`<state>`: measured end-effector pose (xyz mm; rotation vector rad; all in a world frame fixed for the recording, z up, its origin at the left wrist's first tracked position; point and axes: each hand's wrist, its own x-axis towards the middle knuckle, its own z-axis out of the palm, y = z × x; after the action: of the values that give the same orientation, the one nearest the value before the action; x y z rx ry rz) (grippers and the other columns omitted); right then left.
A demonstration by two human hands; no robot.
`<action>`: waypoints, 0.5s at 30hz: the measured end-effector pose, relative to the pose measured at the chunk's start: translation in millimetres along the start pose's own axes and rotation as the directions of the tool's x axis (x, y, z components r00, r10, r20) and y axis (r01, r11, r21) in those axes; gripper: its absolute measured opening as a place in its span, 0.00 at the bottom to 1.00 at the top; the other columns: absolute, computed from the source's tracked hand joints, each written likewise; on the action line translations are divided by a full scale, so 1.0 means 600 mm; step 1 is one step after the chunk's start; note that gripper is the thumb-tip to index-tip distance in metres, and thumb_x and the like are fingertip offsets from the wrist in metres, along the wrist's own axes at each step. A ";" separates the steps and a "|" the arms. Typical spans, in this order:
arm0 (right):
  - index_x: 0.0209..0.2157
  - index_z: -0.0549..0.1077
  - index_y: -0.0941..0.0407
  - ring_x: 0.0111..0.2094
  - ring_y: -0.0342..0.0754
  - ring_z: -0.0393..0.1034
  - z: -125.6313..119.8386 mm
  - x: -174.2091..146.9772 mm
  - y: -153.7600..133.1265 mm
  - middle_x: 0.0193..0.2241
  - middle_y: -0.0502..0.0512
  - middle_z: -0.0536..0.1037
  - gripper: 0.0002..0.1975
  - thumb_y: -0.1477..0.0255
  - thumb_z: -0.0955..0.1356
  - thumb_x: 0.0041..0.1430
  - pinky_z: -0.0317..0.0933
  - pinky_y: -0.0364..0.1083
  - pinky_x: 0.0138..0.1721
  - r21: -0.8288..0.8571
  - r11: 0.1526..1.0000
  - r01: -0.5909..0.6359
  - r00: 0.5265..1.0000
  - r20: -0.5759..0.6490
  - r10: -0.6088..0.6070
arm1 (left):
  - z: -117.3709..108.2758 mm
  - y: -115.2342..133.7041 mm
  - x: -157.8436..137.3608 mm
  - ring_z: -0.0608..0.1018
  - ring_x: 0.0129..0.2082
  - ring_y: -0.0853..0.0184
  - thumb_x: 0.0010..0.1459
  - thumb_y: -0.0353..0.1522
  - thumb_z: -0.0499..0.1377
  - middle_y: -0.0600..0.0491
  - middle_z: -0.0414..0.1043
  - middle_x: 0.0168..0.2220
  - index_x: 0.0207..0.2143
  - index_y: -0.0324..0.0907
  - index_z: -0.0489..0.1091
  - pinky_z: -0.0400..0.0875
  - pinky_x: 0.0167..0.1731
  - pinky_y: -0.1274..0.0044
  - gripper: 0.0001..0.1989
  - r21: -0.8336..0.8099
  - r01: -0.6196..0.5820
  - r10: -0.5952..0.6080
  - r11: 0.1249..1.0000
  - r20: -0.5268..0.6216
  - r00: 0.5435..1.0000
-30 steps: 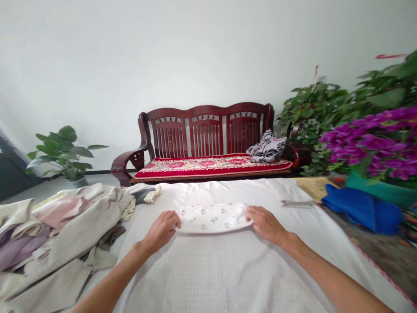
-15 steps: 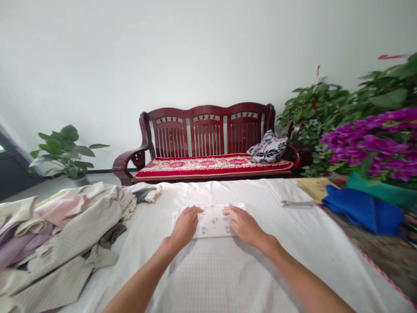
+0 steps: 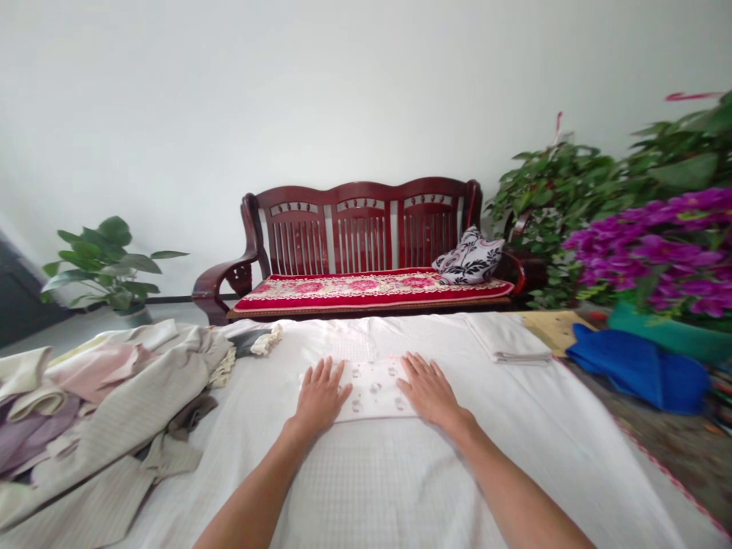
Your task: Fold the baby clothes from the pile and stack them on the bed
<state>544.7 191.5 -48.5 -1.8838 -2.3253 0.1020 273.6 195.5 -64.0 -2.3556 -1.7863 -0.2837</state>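
Pressing folded cloth (image 3: 373, 389), left hand (image 3: 319, 396), right hand (image 3: 428, 392), seemingly flat

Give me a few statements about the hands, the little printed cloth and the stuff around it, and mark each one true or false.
1. Both hands, left hand and right hand, lie flat on the printed cloth. True.
2. The pile of clothes lies to the person's right. False: it lies to the left.
3. The blue cloth lies on the right. True.
4. The left hand lifts the printed cloth in the air. False: it lies on the white sheet.
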 end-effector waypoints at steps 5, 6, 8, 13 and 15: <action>0.68 0.53 0.59 0.70 0.54 0.41 0.007 -0.004 0.014 0.69 0.61 0.51 0.32 0.58 0.52 0.69 0.36 0.60 0.67 -0.021 0.998 -0.067 0.997 -0.036 0.066 | 0.001 -0.023 -0.006 0.58 0.67 0.49 0.67 0.45 0.47 0.41 0.55 0.68 0.67 0.45 0.57 0.55 0.62 0.56 0.29 0.012 0.092 -0.092 0.996 0.018 0.996; 0.68 0.53 0.59 0.70 0.54 0.42 0.008 -0.004 0.013 0.69 0.61 0.52 0.32 0.58 0.53 0.69 0.36 0.60 0.67 -0.020 0.998 -0.065 0.997 -0.046 0.064 | 0.002 -0.026 -0.007 0.59 0.67 0.50 0.67 0.45 0.47 0.41 0.55 0.68 0.67 0.45 0.57 0.55 0.61 0.56 0.29 0.014 0.109 -0.110 0.994 0.024 0.994; 0.68 0.54 0.58 0.70 0.55 0.42 0.009 -0.005 0.012 0.69 0.61 0.52 0.31 0.59 0.53 0.69 0.36 0.61 0.67 -0.018 0.998 -0.067 0.996 -0.059 0.066 | 0.004 -0.031 -0.010 0.59 0.67 0.50 0.67 0.45 0.47 0.41 0.55 0.68 0.67 0.45 0.57 0.55 0.61 0.57 0.29 0.017 0.146 -0.146 0.989 0.033 0.989; 0.68 0.55 0.58 0.69 0.54 0.43 0.010 -0.005 0.012 0.69 0.60 0.53 0.31 0.59 0.53 0.69 0.36 0.60 0.67 -0.026 0.998 -0.066 0.995 -0.073 0.064 | 0.000 -0.043 -0.018 0.60 0.66 0.51 0.67 0.42 0.48 0.41 0.57 0.67 0.66 0.42 0.57 0.54 0.62 0.59 0.28 -0.006 0.276 -0.276 0.961 0.028 0.961; 0.68 0.55 0.58 0.69 0.54 0.43 0.010 -0.005 0.012 0.69 0.60 0.53 0.31 0.59 0.53 0.69 0.36 0.60 0.67 -0.032 0.997 -0.066 0.995 -0.077 0.063 | -0.008 -0.046 -0.022 0.63 0.64 0.51 0.67 0.42 0.48 0.39 0.61 0.64 0.65 0.39 0.59 0.56 0.61 0.60 0.28 -0.024 0.354 -0.354 0.935 0.002 0.935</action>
<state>551.4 190.4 -55.4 -1.9440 -2.2318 -0.0024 243.2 189.5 -61.9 -2.0310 -2.2128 -0.3549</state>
